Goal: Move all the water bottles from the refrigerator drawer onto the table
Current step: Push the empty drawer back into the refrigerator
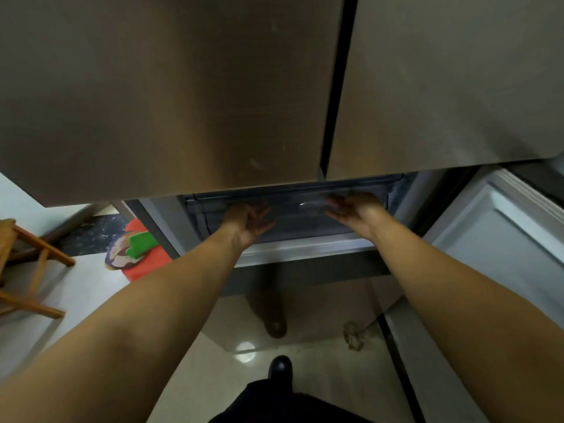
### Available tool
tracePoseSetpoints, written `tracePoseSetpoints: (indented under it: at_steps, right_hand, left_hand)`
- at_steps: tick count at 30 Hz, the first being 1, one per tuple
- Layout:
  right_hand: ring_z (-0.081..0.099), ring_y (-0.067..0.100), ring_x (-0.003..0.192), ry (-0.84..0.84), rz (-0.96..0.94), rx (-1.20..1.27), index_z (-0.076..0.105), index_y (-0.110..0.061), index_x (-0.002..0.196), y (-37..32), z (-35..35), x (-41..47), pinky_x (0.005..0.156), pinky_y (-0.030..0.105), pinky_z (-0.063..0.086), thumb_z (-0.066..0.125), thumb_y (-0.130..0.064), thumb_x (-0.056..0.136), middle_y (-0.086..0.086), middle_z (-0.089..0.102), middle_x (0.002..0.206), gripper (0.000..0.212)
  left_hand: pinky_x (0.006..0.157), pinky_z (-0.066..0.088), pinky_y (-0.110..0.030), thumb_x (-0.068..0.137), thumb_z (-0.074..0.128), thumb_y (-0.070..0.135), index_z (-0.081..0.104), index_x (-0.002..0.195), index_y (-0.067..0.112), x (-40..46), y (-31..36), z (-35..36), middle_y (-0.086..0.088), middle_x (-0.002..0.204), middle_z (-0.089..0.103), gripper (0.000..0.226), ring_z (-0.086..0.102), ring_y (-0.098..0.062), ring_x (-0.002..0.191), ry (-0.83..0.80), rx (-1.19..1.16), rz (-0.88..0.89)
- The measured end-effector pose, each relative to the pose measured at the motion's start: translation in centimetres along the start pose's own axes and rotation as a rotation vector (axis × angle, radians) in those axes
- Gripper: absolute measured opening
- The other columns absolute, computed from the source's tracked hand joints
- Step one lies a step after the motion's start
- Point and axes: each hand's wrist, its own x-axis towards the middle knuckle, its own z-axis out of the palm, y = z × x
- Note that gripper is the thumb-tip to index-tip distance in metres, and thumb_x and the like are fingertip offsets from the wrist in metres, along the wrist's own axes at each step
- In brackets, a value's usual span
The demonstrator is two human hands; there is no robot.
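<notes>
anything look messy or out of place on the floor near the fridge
Yes: a crumpled beige scrap lies on the glossy tiled floor below the right hand. A red and green bag sits slumped against the fridge's left side.

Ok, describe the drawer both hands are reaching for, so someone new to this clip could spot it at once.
Start at the big brushed-metal refrigerator doors filling the top of the view. Just below their bottom edge, in the opened lower compartment, sits the drawer, with the left hand and right hand at its front. Unlike the opaque white door liner to the right, it is see-through, dark-tinted plastic.
</notes>
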Motion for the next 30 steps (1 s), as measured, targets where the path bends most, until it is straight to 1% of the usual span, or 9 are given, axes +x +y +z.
tracePoseSetpoints:
  at_steps: [2, 4, 7, 13, 17, 22, 24, 27, 30]
  right_hand:
    - [0.063, 0.029, 0.1, 0.034, -0.012, -0.073, 0.04, 0.004, 0.133, 0.2, -0.5, 0.0, 0.084, 0.043, 0.05, 0.027, 0.004, 0.101, 0.018, 0.062, 0.111, 0.034]
    - [0.06, 0.031, 0.111, 0.099, -0.033, -0.187, 0.043, 0.0, 0.131, 0.3, -0.9, -0.3, 0.087, 0.042, 0.048, 0.029, -0.002, 0.103, 0.018, 0.058, 0.126, 0.032]
    - [0.06, 0.027, 0.11, 0.115, -0.049, -0.338, 0.037, -0.009, 0.14, 0.4, -2.0, -2.3, 0.084, 0.04, 0.053, 0.035, -0.016, 0.104, 0.013, 0.056, 0.132, 0.037]
    - [0.062, 0.025, 0.104, 0.203, -0.243, -0.756, 0.046, -0.011, 0.137, 1.6, -7.4, -10.5, 0.077, 0.032, 0.052, 0.04, -0.004, 0.098, 0.013, 0.058, 0.129, 0.04]
    - [0.063, 0.027, 0.106, 0.442, -0.613, -1.091, 0.063, -0.006, 0.119, -0.2, -12.5, -19.8, 0.097, 0.036, 0.048, 0.041, -0.008, 0.094, 0.012, 0.067, 0.117, 0.033]
    - [0.062, 0.026, 0.102, 0.908, -0.946, -1.251, 0.069, -0.008, 0.106, -4.2, -18.9, -33.2, 0.091, 0.031, 0.044, 0.04, -0.008, 0.09, 0.01, 0.069, 0.107, 0.034]
    - [0.059, 0.026, 0.106, 1.036, -0.838, -1.335, 0.067, -0.01, 0.113, -5.2, -22.0, -36.8, 0.092, 0.032, 0.043, 0.04, -0.008, 0.094, 0.011, 0.065, 0.113, 0.032]
    - [0.053, 0.032, 0.115, 1.153, -0.443, -1.459, 0.061, -0.017, 0.124, -5.0, -27.1, -40.3, 0.099, 0.042, 0.043, 0.04, -0.018, 0.097, 0.013, 0.057, 0.125, 0.034]
    - [0.055, 0.034, 0.104, 1.192, -0.091, -1.446, 0.062, -0.017, 0.115, -3.0, -29.9, -43.1, 0.085, 0.039, 0.043, 0.03, -0.03, 0.101, 0.016, 0.06, 0.12, 0.037]
  left_hand:
    - [0.105, 0.039, -0.051, 0.088, 0.017, -0.015, 0.049, 0.095, 0.007, 0.0, -0.6, 0.2, -0.016, 0.144, 0.042, 0.04, 0.043, -0.029, 0.133, 0.006, 0.069, 0.001]
    - [0.1, 0.042, -0.047, 0.093, 0.023, -0.01, 0.049, 0.109, 0.004, -0.3, -1.0, 0.3, -0.016, 0.134, 0.051, 0.033, 0.051, -0.029, 0.125, 0.019, 0.175, -0.009]
    - [0.098, 0.044, -0.043, 0.1, 0.032, 0.003, 0.052, 0.102, 0.008, -1.5, -2.9, 1.3, -0.009, 0.094, 0.06, 0.021, 0.06, -0.02, 0.086, -0.021, 0.377, -0.02]
    - [0.072, 0.046, -0.029, 0.093, 0.036, -0.003, 0.054, 0.093, 0.013, -6.5, -10.0, 7.3, -0.004, 0.079, 0.06, 0.024, 0.056, -0.014, 0.069, -0.203, 0.793, 0.278]
    - [0.072, 0.046, -0.025, 0.087, 0.041, -0.009, 0.058, 0.088, 0.01, -11.7, -14.3, 12.3, -0.002, 0.078, 0.059, 0.025, 0.056, -0.017, 0.075, -0.527, 0.96, 0.613]
    - [0.087, 0.042, -0.024, 0.086, 0.041, -0.002, 0.061, 0.108, 0.003, -19.2, -17.8, 18.8, -0.008, 0.106, 0.062, 0.03, 0.057, -0.018, 0.1, -0.827, 1.091, 1.087]
    - [0.093, 0.04, -0.027, 0.087, 0.044, 0.003, 0.06, 0.116, 0.005, -22.1, -19.4, 21.8, -0.011, 0.116, 0.061, 0.033, 0.056, -0.023, 0.109, -0.963, 1.126, 1.26]
    - [0.11, 0.029, -0.036, 0.097, 0.042, 0.019, 0.049, 0.135, 0.012, -25.4, -22.3, 25.5, -0.007, 0.137, 0.052, 0.04, 0.044, -0.023, 0.13, -1.155, 1.353, 1.373]
    - [0.117, 0.004, -0.052, 0.102, 0.027, 0.037, 0.044, 0.138, 0.023, -27.0, -24.5, 27.2, 0.001, 0.144, 0.045, 0.043, 0.032, -0.018, 0.14, -1.142, 1.697, 1.392]
